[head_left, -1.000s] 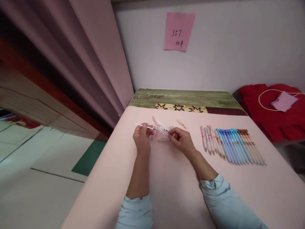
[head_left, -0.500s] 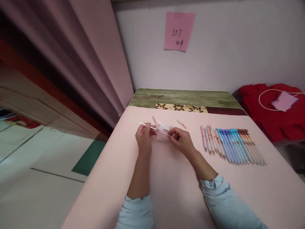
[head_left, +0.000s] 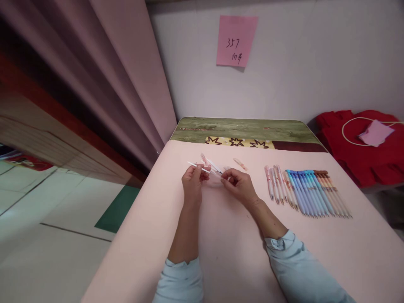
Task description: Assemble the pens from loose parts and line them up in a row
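Observation:
My left hand (head_left: 192, 186) pinches a thin white pen refill (head_left: 193, 164), which sticks out up and to the left. My right hand (head_left: 241, 186) is closed on a clear pen barrel (head_left: 216, 173) that points toward the left hand. The refill's lower end meets the barrel; how far it sits inside is too small to tell. Just behind the hands lie a pinkish pen part (head_left: 203, 158) and white refills (head_left: 214, 164), partly hidden by the fingers. A short patterned pen part (head_left: 240, 163) rests beyond the right hand.
To the right, pinkish pens (head_left: 274, 185) lie beside a row of blue pens (head_left: 307, 193) and brown-topped pens (head_left: 334, 193). A pale pink cover (head_left: 233, 252) lies over the table. Red cloth (head_left: 331, 147) is at the far right, a curtain (head_left: 132, 75) at the left.
My left hand and the refill have shifted slightly right, toward the barrel, so the refill's end is nearer it. My right hand stays almost in place.

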Motion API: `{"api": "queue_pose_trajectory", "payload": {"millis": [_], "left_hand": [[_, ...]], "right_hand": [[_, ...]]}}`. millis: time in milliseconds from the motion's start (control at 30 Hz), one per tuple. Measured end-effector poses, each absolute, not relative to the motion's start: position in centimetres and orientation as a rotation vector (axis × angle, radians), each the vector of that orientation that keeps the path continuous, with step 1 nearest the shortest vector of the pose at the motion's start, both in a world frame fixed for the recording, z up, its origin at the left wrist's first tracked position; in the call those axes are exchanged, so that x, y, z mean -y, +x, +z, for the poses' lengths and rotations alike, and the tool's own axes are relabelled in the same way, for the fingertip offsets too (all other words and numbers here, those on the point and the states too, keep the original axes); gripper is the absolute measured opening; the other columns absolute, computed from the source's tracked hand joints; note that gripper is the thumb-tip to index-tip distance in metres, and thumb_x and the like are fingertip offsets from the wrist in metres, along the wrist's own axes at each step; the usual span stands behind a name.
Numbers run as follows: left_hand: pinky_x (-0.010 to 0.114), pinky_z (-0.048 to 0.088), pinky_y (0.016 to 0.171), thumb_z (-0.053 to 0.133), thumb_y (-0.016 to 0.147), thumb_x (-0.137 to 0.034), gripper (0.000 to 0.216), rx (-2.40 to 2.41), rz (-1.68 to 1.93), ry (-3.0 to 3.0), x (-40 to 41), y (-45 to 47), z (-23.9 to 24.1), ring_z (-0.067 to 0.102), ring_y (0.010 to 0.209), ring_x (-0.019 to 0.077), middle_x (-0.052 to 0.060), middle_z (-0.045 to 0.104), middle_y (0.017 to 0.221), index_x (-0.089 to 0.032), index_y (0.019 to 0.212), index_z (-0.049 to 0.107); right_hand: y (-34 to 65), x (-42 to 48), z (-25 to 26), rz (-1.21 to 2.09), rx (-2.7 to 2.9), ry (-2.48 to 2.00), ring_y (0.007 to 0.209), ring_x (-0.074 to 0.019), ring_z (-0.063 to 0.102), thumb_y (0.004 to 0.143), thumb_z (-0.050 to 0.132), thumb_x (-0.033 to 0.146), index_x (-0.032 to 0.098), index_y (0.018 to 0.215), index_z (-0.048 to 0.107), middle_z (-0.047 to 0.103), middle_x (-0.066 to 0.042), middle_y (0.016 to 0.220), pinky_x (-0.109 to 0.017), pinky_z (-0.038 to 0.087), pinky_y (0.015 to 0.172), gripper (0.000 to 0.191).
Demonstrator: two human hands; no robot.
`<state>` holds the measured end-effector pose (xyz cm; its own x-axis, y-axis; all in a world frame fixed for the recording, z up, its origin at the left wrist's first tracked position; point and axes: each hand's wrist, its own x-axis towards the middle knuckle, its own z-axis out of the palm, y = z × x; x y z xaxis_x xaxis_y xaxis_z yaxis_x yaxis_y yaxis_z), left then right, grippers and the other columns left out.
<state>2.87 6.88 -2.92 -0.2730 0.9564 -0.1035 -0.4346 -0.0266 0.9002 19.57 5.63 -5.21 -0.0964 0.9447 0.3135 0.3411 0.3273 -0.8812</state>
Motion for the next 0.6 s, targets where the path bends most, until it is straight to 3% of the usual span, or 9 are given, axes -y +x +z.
{"api": "queue_pose_trajectory", "payload": {"millis": [400,600], "left_hand": [[0.025,0.051,0.058,0.075,0.075,-0.04,0.025,-1.078,1.458,0.929,-6.56,3.48,-3.02,0.058,0.058,0.0107,0.008,0.073,0.081,-0.015,0.078,0.072],[0.027,0.051,0.06,0.077,0.074,-0.038,0.026,-1.057,1.452,0.974,-6.38,3.91,-2.59,0.058,0.06,0.0112,0.009,0.074,0.084,-0.016,0.087,0.074]], "right_hand": [[19.4,-5.64,-5.54,0.762,1.685,-1.18,0.052,-0.0103,0.051,0.082,0.068,0.036,0.021,0.093,0.067,0.063,0.001,0.068,-0.022,0.041,0.052,0.019],[19.46,-5.63,-5.34,0.689,1.677,-1.199,0.053,-0.0098,0.05,0.084,0.067,0.033,0.021,0.09,0.069,0.062,0.002,0.066,-0.022,0.04,0.053,0.014]]}}
